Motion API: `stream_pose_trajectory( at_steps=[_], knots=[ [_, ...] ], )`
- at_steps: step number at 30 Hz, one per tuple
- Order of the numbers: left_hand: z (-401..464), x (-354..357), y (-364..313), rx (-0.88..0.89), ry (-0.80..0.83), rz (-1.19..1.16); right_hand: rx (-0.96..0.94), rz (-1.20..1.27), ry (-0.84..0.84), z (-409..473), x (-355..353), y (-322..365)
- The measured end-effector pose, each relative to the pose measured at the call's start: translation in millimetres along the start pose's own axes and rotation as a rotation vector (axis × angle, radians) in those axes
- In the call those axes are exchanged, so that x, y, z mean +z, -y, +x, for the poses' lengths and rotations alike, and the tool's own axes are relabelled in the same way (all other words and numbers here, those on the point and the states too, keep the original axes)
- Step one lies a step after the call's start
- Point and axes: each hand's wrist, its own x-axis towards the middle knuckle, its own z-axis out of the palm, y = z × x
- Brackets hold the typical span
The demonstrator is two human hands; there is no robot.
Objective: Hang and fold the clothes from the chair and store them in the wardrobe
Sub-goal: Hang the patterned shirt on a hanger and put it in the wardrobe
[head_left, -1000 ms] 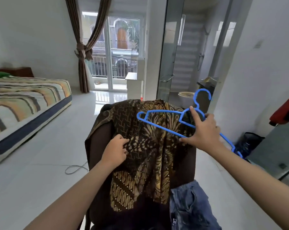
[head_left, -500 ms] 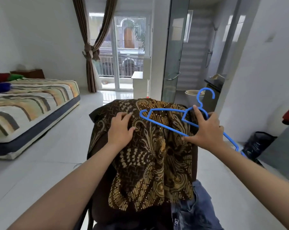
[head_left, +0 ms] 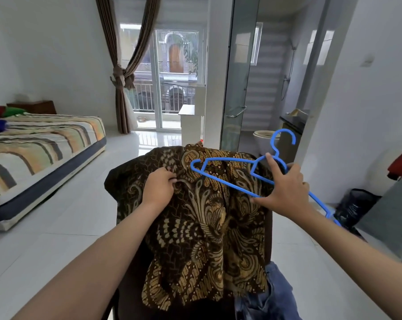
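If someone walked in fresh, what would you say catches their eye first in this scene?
Likely the bright blue hanger, gripped by the right hand over the brown-and-gold batik shirt draped on the chair back in the centre. The left hand pinches that shirt near its top. At far left lies the striped bed.

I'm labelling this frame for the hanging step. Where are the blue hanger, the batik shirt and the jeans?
blue hanger (head_left: 227, 182): head view, on its lower bar.
batik shirt (head_left: 207, 227): head view, mid-cloth on the chair back.
jeans (head_left: 274, 296): head view, on the denim at lower right.
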Motion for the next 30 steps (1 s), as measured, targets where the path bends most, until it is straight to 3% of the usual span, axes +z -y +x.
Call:
stream_pose_trajectory(
  at_steps=[17,19,23,30],
  knots=[
    [-44,-10,23,0.087,0.515,0.249,-0.005,0.017,0.003,7,7,17],
    [-38,-15,15,0.137,0.421,0.194,0.000,0.028,-0.015,8,3,12],
    [-13,-16,-8,0.139,0.049,0.126,0.027,0.047,-0.035,13,-3,4],
    [29,-3,-14,-0.073,0.176,0.213,0.037,0.025,-0.027,10,-8,-11]
  ],
)
